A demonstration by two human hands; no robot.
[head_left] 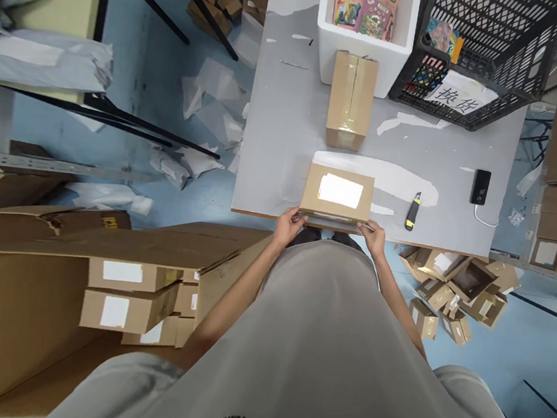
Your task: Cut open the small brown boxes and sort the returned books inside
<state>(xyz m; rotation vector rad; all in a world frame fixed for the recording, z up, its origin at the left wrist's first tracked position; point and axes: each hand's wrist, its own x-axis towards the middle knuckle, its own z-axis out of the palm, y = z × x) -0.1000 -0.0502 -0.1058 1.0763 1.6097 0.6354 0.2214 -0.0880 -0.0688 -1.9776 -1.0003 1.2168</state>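
Observation:
A small cardboard box [313, 185] with a white label [339, 190] on top lies at the near edge of the grey table [278, 169]. My left hand [289, 227] grips its near left corner, fingers closed at the edge. At the near right corner, my right hand [372, 237] pinches the same box. Farther back, a second taped cardboard box [351, 100] stands against a white bin. To the right of the held box lies a yellow and black utility knife [413, 211]. The underside of the held box is hidden.
Booklets lie in the white bin [322, 46] and the black crate [477, 50] at the back. A phone [481, 187] with a cable is at right. A large open carton [19, 320] with boxes stands lower left; discarded boxes [471, 281] lie on the floor at right.

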